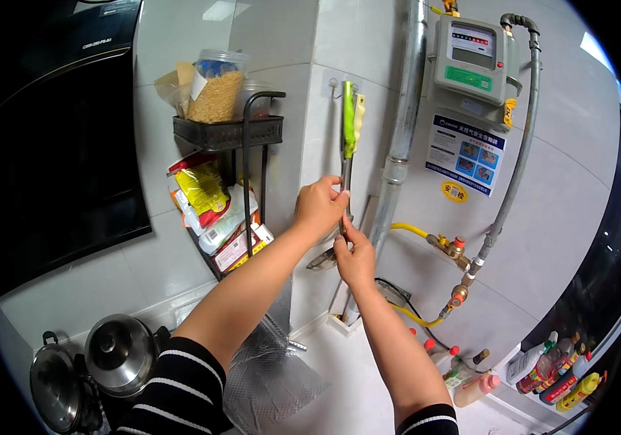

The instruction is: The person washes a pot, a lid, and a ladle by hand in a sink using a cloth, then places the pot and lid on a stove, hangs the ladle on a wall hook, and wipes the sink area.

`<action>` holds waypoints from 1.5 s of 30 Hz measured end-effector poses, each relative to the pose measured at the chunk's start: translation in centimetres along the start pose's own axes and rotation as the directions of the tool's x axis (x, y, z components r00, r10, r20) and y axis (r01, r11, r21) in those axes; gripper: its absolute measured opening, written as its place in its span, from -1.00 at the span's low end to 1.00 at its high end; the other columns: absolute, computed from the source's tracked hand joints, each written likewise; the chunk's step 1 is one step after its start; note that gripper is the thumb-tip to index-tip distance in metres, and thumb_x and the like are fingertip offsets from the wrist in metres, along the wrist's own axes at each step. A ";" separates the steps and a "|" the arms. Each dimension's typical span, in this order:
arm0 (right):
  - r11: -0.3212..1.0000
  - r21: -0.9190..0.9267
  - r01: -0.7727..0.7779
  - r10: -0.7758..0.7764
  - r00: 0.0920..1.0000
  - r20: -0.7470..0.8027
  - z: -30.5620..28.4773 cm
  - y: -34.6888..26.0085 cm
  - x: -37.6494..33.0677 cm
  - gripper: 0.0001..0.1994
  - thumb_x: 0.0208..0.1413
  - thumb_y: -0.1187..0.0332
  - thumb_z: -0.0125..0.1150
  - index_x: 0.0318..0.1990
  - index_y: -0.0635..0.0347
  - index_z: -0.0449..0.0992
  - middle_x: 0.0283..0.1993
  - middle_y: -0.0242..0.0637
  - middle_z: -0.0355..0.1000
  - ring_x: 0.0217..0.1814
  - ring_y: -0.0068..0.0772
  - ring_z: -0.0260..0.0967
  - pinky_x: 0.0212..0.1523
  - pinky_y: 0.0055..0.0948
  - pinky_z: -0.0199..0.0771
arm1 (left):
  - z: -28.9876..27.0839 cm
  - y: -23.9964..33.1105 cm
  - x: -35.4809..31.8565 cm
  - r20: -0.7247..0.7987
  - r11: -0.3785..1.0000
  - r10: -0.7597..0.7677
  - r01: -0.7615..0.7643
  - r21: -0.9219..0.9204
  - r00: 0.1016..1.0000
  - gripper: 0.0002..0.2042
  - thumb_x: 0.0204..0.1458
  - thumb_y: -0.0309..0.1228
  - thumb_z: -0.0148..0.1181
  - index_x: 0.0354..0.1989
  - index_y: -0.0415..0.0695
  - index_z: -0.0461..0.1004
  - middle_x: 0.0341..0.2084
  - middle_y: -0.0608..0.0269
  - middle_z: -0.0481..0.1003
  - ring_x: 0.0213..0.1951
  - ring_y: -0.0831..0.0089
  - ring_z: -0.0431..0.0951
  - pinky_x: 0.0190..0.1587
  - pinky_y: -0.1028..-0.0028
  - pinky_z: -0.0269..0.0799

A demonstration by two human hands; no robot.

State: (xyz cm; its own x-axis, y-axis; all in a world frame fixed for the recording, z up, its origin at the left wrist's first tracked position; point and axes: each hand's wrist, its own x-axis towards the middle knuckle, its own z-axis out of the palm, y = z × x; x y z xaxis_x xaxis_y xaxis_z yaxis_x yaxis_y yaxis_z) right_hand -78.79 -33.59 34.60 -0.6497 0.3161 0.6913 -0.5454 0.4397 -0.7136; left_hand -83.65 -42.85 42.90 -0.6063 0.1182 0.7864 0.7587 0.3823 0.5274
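Two long-handled kitchen utensils hang side by side from a wall hook. One has a bright green handle [349,119], the other a pale cream handle [358,123]. My left hand [319,206] is closed around the metal shaft below the green handle. Just lower, my right hand [356,257] pinches the same shaft area with thumb and fingers. A flat metal utensil head [323,259] shows beside my right fingers, tilted down to the left; whether it is a spatula or a ladle is not clear. My fingers hide part of the shafts.
To the left stands a black rack [229,134] with a grain jar [216,88] and packets. A metal pipe [402,130] runs right of the utensils, beside a gas meter [472,61] and valves [455,246]. Lidded pots [120,354] are lower left; bottles [475,389] lower right.
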 end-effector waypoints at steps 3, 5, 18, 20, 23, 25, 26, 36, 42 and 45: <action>0.995 -0.102 0.002 -0.005 1.000 -0.029 0.1 0.4 0.3 -0.59 -0.01 0.45 0.08 0.07 0.09 0.44 -0.50 -0.10 0.33 -0.41 -0.14 0.32 -0.31 -0.23 0.34 | 0.5 -0.1 1.5 0.031 1.000 -0.016 0.015 0.022 0.999 -0.76 -0.06 -0.37 0.18 -0.24 -0.25 0.51 -0.59 0.09 0.55 -0.51 0.26 0.57 -0.41 0.35 0.45; 0.984 -0.180 0.011 -0.017 0.999 -0.028 0.0 1.0 0.4 -0.57 0.01 0.42 0.07 0.11 0.00 0.41 -0.41 -0.11 0.38 -0.43 -0.28 0.34 -0.31 -0.35 0.37 | 1.3 -0.5 1.7 0.052 1.000 -0.028 0.028 -0.001 0.998 -0.78 -0.06 -0.38 0.19 -0.26 -0.22 0.52 -0.60 0.09 0.54 -0.50 0.19 0.57 -0.39 0.30 0.45; 0.958 -0.248 0.141 -0.121 0.988 0.097 2.0 0.6 -0.4 -0.49 -0.13 0.50 0.22 0.07 0.39 0.32 -0.28 0.05 0.43 -0.20 0.10 0.34 -0.09 -0.13 0.30 | 1.3 -4.6 1.1 -0.027 0.996 -0.086 0.087 0.034 0.996 -0.74 0.02 -0.37 0.15 -0.17 -0.28 0.47 -0.58 0.15 0.56 -0.58 0.49 0.55 -0.48 0.51 0.43; 0.941 -0.257 0.219 -0.192 0.974 0.123 1.2 2.6 -1.4 -0.45 -0.07 0.42 0.23 0.14 0.31 0.27 -0.15 0.03 0.42 -0.07 0.05 0.32 0.03 -0.20 0.27 | 2.6 -5.0 0.6 -0.072 0.998 -0.057 0.059 0.027 0.996 -0.74 0.01 -0.36 0.16 -0.17 -0.27 0.48 -0.56 0.13 0.57 -0.52 0.44 0.57 -0.40 0.47 0.45; 0.955 -0.221 0.196 -0.174 0.978 0.116 0.4 2.2 -6.7 -0.44 -0.09 0.44 0.24 0.13 0.31 0.26 0.07 0.07 0.28 0.17 0.08 0.14 0.20 -0.18 0.12 | 1.6 -5.2 -0.2 -0.086 0.932 0.119 -0.081 0.354 0.989 -0.72 0.01 -0.29 0.08 -0.18 -0.20 0.49 -0.32 -0.05 0.53 -0.22 0.02 0.52 -0.14 0.22 0.41; 0.968 -0.215 0.127 -0.093 0.983 0.159 -1.2 2.0 -13.0 -0.47 -0.06 0.42 0.23 0.13 0.25 0.28 0.16 0.05 0.20 0.23 0.07 0.09 0.24 -0.18 0.09 | 1.6 -7.5 -1.3 -0.057 0.895 0.223 -0.181 0.407 0.973 -0.67 0.02 -0.28 0.08 -0.12 -0.25 0.48 -0.16 -0.01 0.50 -0.10 0.06 0.48 0.00 0.27 0.34; 0.975 -0.208 0.080 -0.044 0.984 0.172 -2.9 2.7 -17.2 -0.48 -0.06 0.42 0.22 0.12 0.23 0.29 0.18 0.05 0.18 0.24 0.08 0.07 0.24 -0.16 0.09 | 2.4 -8.5 -2.9 -0.037 0.940 0.152 -0.133 0.315 0.988 -0.62 0.01 -0.33 0.12 0.00 -0.24 0.41 -0.04 -0.01 0.43 -0.03 0.13 0.45 0.04 0.33 0.32; 0.142 -0.834 -0.533 0.519 0.757 -0.396 -39.3 5.4 -57.3 -0.28 -0.15 0.14 0.33 0.24 -0.05 0.20 0.28 0.21 -0.02 0.32 0.34 -0.13 0.17 0.21 0.01 | 9.5 3.6 -46.8 0.675 0.982 -0.047 0.159 -0.105 0.737 -0.36 -0.10 -0.59 0.18 0.21 -0.29 0.08 0.18 -0.05 0.15 0.24 0.11 0.13 0.24 0.22 0.06; -0.032 -0.790 -0.612 0.641 0.594 -0.486 -50.8 7.7 -63.8 -0.12 -0.25 -0.27 0.17 0.29 -0.18 0.12 0.39 0.12 -0.25 0.39 0.38 -0.36 0.12 0.48 -0.15 | 16.8 17.8 -64.6 0.931 0.962 0.100 0.206 -0.181 0.351 -0.32 -0.15 -0.42 0.27 0.19 -0.26 0.11 0.18 -0.15 0.11 0.21 -0.05 0.12 0.20 0.18 0.10; 0.260 -0.880 -0.397 0.586 0.789 -0.183 -47.7 6.6 -69.7 -0.32 -0.12 -0.01 0.19 0.24 -0.22 0.20 0.37 0.04 -0.16 0.36 0.32 -0.21 0.09 0.47 -0.06 | 20.5 20.2 -70.0 0.915 0.982 0.160 0.039 -0.187 0.370 -0.30 -0.14 -0.27 0.27 0.18 -0.27 0.13 0.21 -0.20 0.06 0.24 -0.12 0.05 0.21 0.01 0.00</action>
State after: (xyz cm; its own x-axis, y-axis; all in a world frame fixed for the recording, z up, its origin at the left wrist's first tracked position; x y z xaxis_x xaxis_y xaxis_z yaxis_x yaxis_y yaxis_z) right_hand -11.82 -12.61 -12.92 -0.7358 0.6608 0.1483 0.5821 0.7290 -0.3601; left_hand -30.78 -24.61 -8.11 -0.3212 0.9435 0.0815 0.7657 0.2081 0.6087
